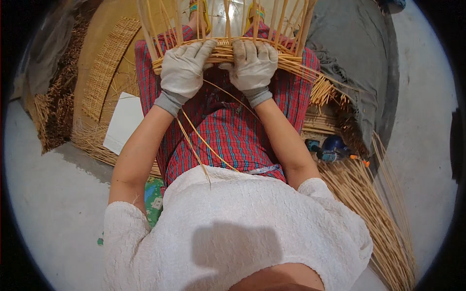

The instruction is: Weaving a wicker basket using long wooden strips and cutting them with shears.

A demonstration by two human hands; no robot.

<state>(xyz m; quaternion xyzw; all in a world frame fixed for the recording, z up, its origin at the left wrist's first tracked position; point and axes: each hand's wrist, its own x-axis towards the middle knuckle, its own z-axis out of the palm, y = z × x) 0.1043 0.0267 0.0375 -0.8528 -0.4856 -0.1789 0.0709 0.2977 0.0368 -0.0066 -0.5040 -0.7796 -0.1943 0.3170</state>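
Observation:
A woven rattan piece [291,57] with tall upright stakes rests across my knees, on red checked cloth. My left hand [185,70], in a white glove with a grey cuff, has its fingers bent over the woven band, left of the middle. My right hand [251,72], gloved alike, grips the same band right of the middle, fingers curled over its top edge. Both thumbs sit below the band. Loose thin strands [196,133] trail from it over my lap, and more cane ends stick out at its right.
A flat woven panel [107,68] and a white board [121,123] lie on the left. Bundles of cane [369,218] lie on the right, by grey cloth [354,43] and a blue tool [335,145]. Dark brown material [58,97] is piled at far left.

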